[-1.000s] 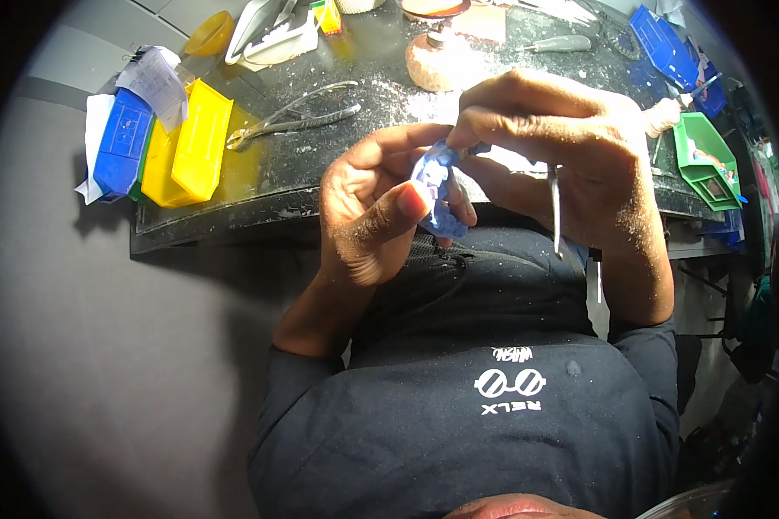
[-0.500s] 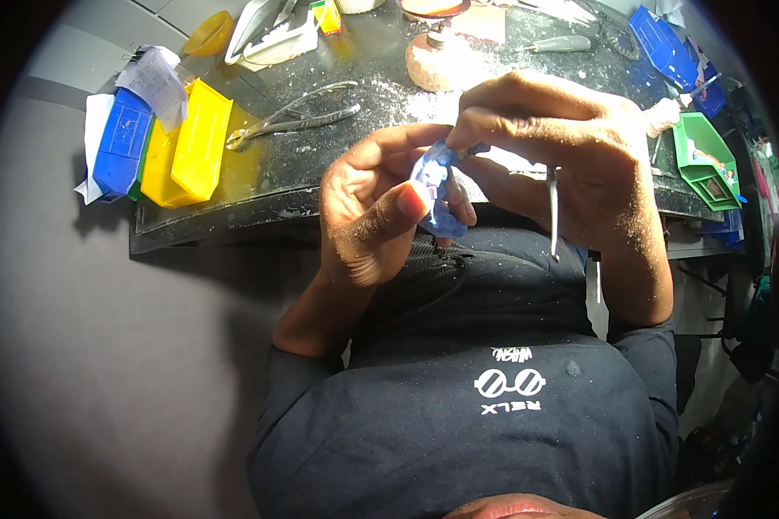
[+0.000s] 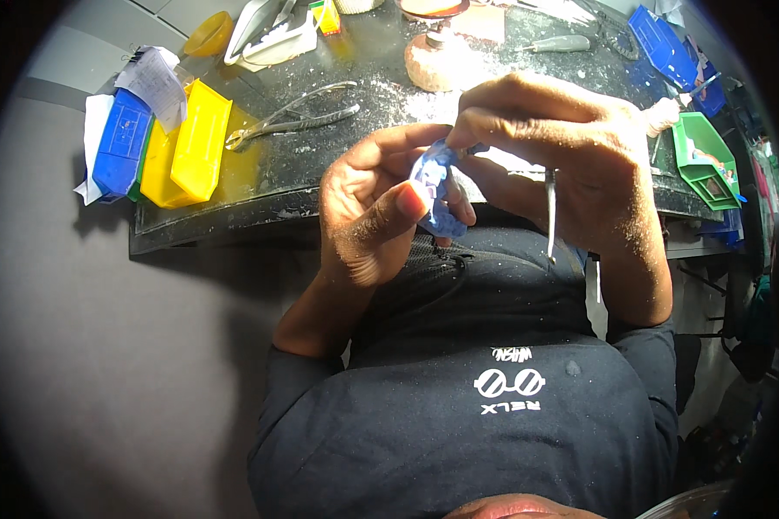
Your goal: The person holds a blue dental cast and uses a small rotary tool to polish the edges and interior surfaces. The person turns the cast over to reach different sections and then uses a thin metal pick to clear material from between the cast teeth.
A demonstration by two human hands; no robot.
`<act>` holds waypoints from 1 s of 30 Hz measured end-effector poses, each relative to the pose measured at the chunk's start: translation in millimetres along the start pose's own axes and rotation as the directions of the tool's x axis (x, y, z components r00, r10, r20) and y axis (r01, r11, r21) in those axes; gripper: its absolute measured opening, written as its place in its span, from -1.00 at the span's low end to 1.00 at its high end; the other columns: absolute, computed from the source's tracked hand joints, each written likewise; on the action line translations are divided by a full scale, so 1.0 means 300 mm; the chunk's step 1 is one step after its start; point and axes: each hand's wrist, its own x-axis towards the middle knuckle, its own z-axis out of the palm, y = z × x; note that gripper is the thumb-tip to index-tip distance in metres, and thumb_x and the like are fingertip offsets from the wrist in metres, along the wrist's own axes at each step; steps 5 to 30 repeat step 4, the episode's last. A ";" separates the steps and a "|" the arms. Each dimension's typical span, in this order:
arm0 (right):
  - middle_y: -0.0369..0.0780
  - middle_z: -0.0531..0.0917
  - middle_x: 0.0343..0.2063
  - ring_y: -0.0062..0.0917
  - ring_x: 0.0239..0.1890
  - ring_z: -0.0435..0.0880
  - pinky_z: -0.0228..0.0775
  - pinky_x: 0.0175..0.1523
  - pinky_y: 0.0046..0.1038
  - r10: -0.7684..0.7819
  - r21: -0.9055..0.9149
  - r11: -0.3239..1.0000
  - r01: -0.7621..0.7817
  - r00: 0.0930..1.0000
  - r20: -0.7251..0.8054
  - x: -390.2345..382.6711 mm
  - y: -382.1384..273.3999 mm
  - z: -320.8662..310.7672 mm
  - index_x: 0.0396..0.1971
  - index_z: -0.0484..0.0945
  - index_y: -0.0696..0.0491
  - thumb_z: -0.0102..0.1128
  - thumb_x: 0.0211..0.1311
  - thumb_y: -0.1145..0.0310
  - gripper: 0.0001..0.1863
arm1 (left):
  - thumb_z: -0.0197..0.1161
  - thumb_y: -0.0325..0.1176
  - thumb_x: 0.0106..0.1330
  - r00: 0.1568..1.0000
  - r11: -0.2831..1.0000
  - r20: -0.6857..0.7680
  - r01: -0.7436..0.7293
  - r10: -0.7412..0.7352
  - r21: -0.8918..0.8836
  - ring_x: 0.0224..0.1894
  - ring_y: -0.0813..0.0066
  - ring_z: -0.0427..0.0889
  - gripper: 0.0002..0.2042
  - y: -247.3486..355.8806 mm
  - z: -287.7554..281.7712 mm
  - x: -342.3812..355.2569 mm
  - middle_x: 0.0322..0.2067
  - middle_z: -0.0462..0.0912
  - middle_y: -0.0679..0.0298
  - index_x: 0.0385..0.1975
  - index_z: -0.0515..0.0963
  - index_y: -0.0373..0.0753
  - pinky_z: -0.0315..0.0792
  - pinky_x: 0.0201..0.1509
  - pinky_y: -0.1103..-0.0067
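Observation:
Between the thumb and fingers of my left hand (image 3: 368, 203) is a small blue moulded piece (image 3: 446, 221) with pale, tooth-like bits on its inner side. It looks like a dental cast, raised in front of the bench edge. My right hand (image 3: 571, 164) is closed around a slim metal carving tool (image 3: 551, 216), whose thin shaft hangs out below the palm. The right fingertips meet the upper edge of the blue piece, and they hide the tool's working end. Pale dust covers both hands.
Pliers (image 3: 294, 121) lie on the dusty black bench (image 3: 268, 205), left of my hands. Yellow (image 3: 201, 147) and blue bins (image 3: 123, 138) with papers stand at the left edge. Behind are a round pinkish bottle (image 3: 435, 65) and a grey-handled knife (image 3: 558, 43). A green bin (image 3: 708, 164) stands right.
The hanging end of the carving tool has swung slightly to the left. Both hands and the blue piece stay almost in place.

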 end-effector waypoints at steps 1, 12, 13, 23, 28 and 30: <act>-0.19 0.76 -0.31 -0.39 -0.26 0.82 0.68 -0.15 -0.49 -0.002 0.007 1.000 0.002 1.000 -0.001 -0.001 0.002 0.001 -0.23 0.76 0.08 0.59 -0.12 0.58 -0.64 | 0.47 -0.14 0.34 1.000 1.000 0.003 0.003 -0.003 0.000 -0.27 0.24 0.75 -0.33 0.000 0.000 0.000 -0.21 0.70 -0.03 0.29 0.39 -0.49 0.57 -0.35 0.50; -0.19 0.76 -0.31 -0.38 -0.25 0.82 0.68 -0.14 -0.49 0.003 0.015 1.000 -0.003 1.000 0.003 -0.001 0.001 -0.001 -0.20 0.76 0.07 0.59 -0.12 0.59 -0.62 | 0.47 -0.15 0.34 1.000 1.000 0.008 0.005 -0.005 0.004 -0.27 0.24 0.75 -0.32 0.001 -0.001 0.001 -0.21 0.70 -0.03 0.30 0.39 -0.48 0.57 -0.35 0.49; -0.19 0.76 -0.31 -0.38 -0.25 0.82 0.68 -0.14 -0.49 0.003 0.015 1.000 -0.003 1.000 0.003 -0.001 0.001 -0.001 -0.20 0.76 0.07 0.59 -0.12 0.59 -0.62 | 0.47 -0.15 0.34 1.000 1.000 0.008 0.005 -0.005 0.004 -0.27 0.24 0.75 -0.32 0.001 -0.001 0.001 -0.21 0.70 -0.03 0.30 0.39 -0.48 0.57 -0.35 0.49; -0.19 0.76 -0.31 -0.38 -0.25 0.82 0.68 -0.14 -0.49 0.003 0.015 1.000 -0.003 1.000 0.003 -0.001 0.001 -0.001 -0.20 0.76 0.07 0.59 -0.12 0.59 -0.62 | 0.47 -0.15 0.34 1.000 1.000 0.008 0.005 -0.005 0.004 -0.27 0.24 0.75 -0.32 0.001 -0.001 0.001 -0.21 0.70 -0.03 0.30 0.39 -0.48 0.57 -0.35 0.49; -0.19 0.76 -0.31 -0.38 -0.25 0.82 0.68 -0.14 -0.49 0.003 0.015 1.000 -0.003 1.000 0.003 -0.001 0.001 -0.001 -0.20 0.76 0.07 0.59 -0.12 0.59 -0.62 | 0.47 -0.15 0.34 1.000 1.000 0.008 0.005 -0.005 0.004 -0.27 0.24 0.75 -0.32 0.001 -0.001 0.001 -0.21 0.70 -0.03 0.30 0.39 -0.48 0.57 -0.35 0.49; -0.19 0.76 -0.31 -0.38 -0.25 0.82 0.68 -0.14 -0.49 0.003 0.015 1.000 -0.003 1.000 0.003 -0.001 0.001 -0.001 -0.20 0.76 0.07 0.59 -0.12 0.59 -0.62 | 0.47 -0.15 0.34 1.000 1.000 0.008 0.005 -0.005 0.004 -0.27 0.24 0.75 -0.32 0.001 -0.001 0.001 -0.21 0.70 -0.03 0.30 0.39 -0.48 0.57 -0.35 0.49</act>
